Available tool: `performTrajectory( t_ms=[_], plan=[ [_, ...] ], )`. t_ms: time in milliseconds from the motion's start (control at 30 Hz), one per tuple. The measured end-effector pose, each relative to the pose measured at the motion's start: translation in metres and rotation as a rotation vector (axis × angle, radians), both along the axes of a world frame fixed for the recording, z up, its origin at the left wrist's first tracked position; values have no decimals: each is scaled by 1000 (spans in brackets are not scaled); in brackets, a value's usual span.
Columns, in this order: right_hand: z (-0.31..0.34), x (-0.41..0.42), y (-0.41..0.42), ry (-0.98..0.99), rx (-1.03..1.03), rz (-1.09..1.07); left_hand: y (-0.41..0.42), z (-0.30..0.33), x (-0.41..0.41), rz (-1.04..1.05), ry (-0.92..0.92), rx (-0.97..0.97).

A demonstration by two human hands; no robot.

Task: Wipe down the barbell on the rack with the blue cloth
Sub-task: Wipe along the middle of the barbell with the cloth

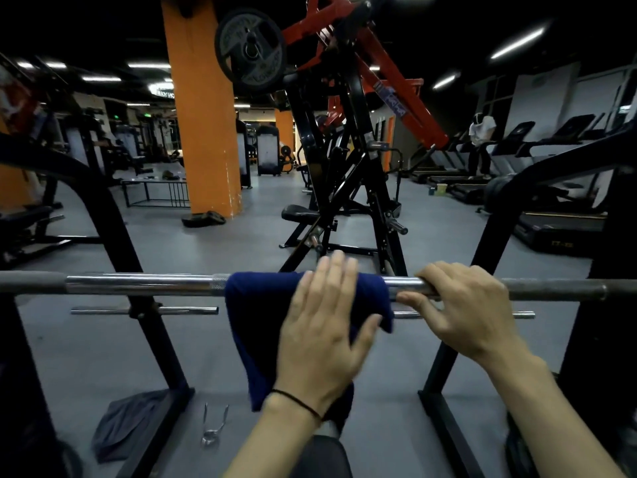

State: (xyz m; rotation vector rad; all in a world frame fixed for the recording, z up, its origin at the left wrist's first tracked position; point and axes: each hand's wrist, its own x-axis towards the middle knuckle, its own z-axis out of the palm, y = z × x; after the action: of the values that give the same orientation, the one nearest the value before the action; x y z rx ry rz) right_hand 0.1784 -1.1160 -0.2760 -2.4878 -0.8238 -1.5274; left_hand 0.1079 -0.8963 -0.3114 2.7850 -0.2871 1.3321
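A chrome barbell (138, 283) lies level across the black rack (113, 236), spanning the whole view. A dark blue cloth (256, 315) is draped over the bar's middle and hangs down toward me. My left hand (324, 326) lies on the cloth with straight fingers reaching over the bar and the thumb spread to the right. My right hand (462, 305) grips the bare bar just right of the cloth, fingers curled over it and thumb underneath.
A grey rag (124, 426) and a metal spring collar (212, 426) lie on the floor at lower left. A black and red plate-loaded machine (344, 150) stands straight ahead. An orange pillar (203, 115) rises behind left. Treadmills (551, 201) with a person line the right.
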Motion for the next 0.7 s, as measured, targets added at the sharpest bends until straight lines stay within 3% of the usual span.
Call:
performTrajectory(
  t_ms=[200, 367, 567, 700],
  plan=[
    [-9, -1, 3, 8, 67, -6, 11, 4, -2, 181, -23, -153],
    [-10, -2, 2, -12, 74, 12, -63, -1, 4, -57, -8, -21],
    [-11, -1, -2, -42, 48, 9, 8, -9, -9, 68, -41, 9],
    [-12, 1, 0, -44, 46, 0, 1, -9, -9, 123, -65, -148]
  ],
)
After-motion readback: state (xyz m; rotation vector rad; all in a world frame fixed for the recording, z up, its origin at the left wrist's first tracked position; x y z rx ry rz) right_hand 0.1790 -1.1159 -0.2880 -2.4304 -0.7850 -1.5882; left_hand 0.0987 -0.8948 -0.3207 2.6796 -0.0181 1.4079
